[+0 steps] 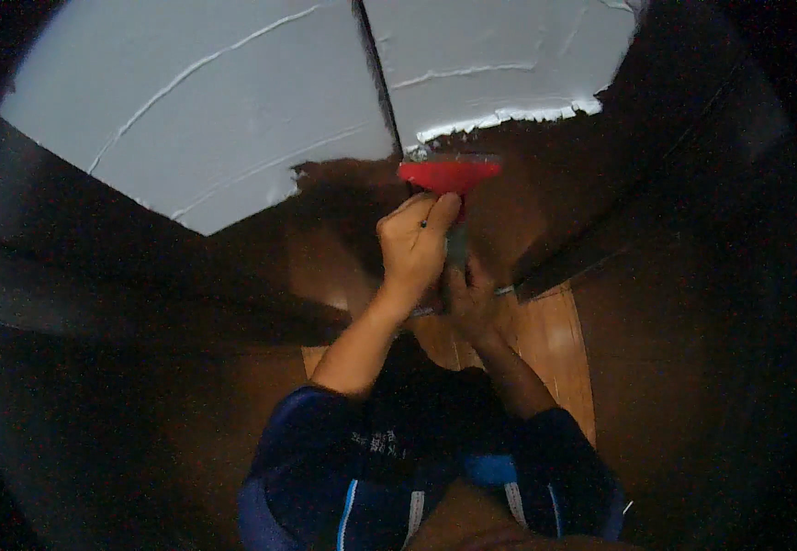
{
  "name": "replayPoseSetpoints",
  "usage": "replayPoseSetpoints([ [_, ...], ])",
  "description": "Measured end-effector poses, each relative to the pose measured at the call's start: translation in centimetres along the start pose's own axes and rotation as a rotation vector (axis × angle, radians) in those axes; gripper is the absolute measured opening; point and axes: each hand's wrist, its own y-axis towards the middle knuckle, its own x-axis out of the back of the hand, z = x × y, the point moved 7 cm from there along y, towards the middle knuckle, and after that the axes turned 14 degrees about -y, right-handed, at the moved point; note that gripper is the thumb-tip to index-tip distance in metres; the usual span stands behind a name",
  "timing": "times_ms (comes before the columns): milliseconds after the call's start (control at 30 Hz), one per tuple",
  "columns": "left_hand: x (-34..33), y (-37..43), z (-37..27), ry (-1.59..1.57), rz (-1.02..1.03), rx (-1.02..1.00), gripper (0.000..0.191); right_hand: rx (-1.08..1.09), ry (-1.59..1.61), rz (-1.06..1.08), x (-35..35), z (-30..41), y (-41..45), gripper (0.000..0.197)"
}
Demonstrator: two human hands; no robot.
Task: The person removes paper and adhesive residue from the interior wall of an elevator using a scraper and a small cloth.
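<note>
A scraper with a wide red head (450,175) is pressed near the ragged lower edge of a white layer (233,103) on dark panels. My left hand (412,237) grips it just below the head, thumb on top. Further down, in shadow, my right hand (471,293) is around the lower part of the dark handle (456,248); its fingers are partly blurred. Small white crumbs lie by the blade's left end. The right part of the white layer (474,82) has a bright, torn edge just above the blade.
A dark gap (379,76) runs between the two white-covered panels. Brown, glossy surface (550,165) shows below the torn edges. Wood flooring (557,337) is visible below my hands, between dark panels at both sides. Much of the rim is too dark to make out.
</note>
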Motion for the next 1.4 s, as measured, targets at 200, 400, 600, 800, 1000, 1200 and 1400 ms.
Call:
replayPoseSetpoints([
  [200, -0.4, 0.7, -0.9, 0.025, -0.008, -0.003, 0.026, 0.074, -0.024, -0.005, 0.4, 0.4, 0.5, 0.050],
  [400, -0.6, 1.3, -1.0, -0.015, 0.032, 0.050, 0.025, 0.197, -0.135, -0.005, 1.4, 2.7, 0.3, 0.051],
  [600, -0.8, 1.5, -2.2, 0.187, 0.058, -0.028, 0.028, -0.004, 0.129, 0.073, 1.4, 3.6, 1.1, 0.051],
  [800, -0.7, 0.9, -1.5, -0.023, -0.002, -0.021, 0.033, -0.044, 0.264, 0.133, 0.8, 3.3, 0.1, 0.049],
  [1000, -0.6, 2.0, -2.4, -0.019, -0.007, -0.001, 0.036, -0.085, 0.317, 0.147, 0.7, 5.0, 1.0, 0.043],
  [1200, -0.6, 2.1, -3.5, 0.007, 0.008, 0.048, 0.034, -0.026, 0.212, 0.119, 1.4, 5.6, 0.5, 0.038],
  [1400, 0.1, -0.1, -0.5, -0.003, -0.064, 0.106, 0.032, 0.031, 0.042, 0.046, 1.1, 2.2, -0.1, 0.040],
])
